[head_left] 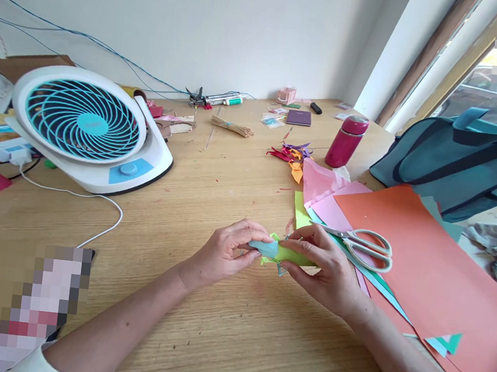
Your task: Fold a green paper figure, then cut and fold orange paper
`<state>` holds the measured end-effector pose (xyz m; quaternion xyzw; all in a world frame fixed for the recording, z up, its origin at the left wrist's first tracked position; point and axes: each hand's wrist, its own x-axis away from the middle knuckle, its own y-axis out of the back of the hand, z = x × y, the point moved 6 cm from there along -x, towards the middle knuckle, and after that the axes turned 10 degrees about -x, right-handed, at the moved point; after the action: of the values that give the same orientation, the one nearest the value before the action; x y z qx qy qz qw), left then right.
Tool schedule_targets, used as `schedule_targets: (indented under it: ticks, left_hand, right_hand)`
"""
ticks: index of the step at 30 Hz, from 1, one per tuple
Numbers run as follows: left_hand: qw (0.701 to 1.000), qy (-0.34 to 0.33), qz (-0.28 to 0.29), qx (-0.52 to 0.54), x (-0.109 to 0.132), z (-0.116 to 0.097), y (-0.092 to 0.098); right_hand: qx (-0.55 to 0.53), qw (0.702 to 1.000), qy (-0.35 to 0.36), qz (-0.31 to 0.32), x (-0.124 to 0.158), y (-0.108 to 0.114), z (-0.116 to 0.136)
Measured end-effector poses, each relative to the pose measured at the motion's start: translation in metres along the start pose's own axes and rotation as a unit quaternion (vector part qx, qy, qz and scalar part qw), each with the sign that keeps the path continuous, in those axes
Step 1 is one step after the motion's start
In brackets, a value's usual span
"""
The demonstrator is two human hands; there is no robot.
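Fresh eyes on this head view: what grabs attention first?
Likely the white and turquoise fan at left, then the large orange paper sheet at right, white-handled scissors lying partly on it. Near the centre, the left hand pinches light-blue paper, the right hand yellow-green paper.

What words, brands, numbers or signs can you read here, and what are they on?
None can be read.
Fan: faint marks on its hub, too blurred to read.
White-and-green tube: any print is too small.
Device at lower left: pixelated, unreadable.
Held blue paper: no lettering shows.
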<state>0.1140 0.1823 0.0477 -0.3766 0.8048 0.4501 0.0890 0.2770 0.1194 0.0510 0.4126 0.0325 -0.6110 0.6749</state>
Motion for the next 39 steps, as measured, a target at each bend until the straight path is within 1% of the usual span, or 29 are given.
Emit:
schedule_targets:
  ticks: [3,8,20,24,28,30,35,39]
  left_hand:
    - [1.0,0.0,0.011,0.016,0.0,0.002,0.0]
    - [1.0,-0.002,0.005,0.02,-0.001,0.0,0.004]
    - [1.0,-0.022,0.006,-0.014,-0.004,-0.004,0.009]
    - [1.0,0.002,0.001,0.011,-0.003,0.0,0.007]
    - [0.995,0.048,-0.004,0.09,0.0,0.01,0.002]
    - [0.992,0.06,0.001,0.109,0.0,0.011,-0.001]
    - [0.995,0.06,0.012,0.074,-0.001,0.008,-0.002]
    - [0.999,0.037,0.003,0.036,-0.002,0.004,0.001]
  right_hand:
    - [-0.001,1.0,0.003,0.015,0.0,0.0,0.001]
    - [0.006,1.0,-0.004,0.02,0.003,0.002,-0.001]
    - [-0.028,0.999,-0.015,-0.005,0.002,-0.001,-0.004]
    - [-0.039,0.998,-0.033,-0.021,0.003,-0.003,-0.005]
    - [-0.052,0.997,-0.035,-0.045,0.003,-0.002,-0.004]
    - [-0.058,0.996,-0.037,-0.051,0.003,-0.002,-0.004]
    - [-0.072,0.994,-0.056,-0.053,0.003,-0.003,-0.005]
    - [-0.1,0.988,-0.092,-0.07,0.005,-0.004,-0.007]
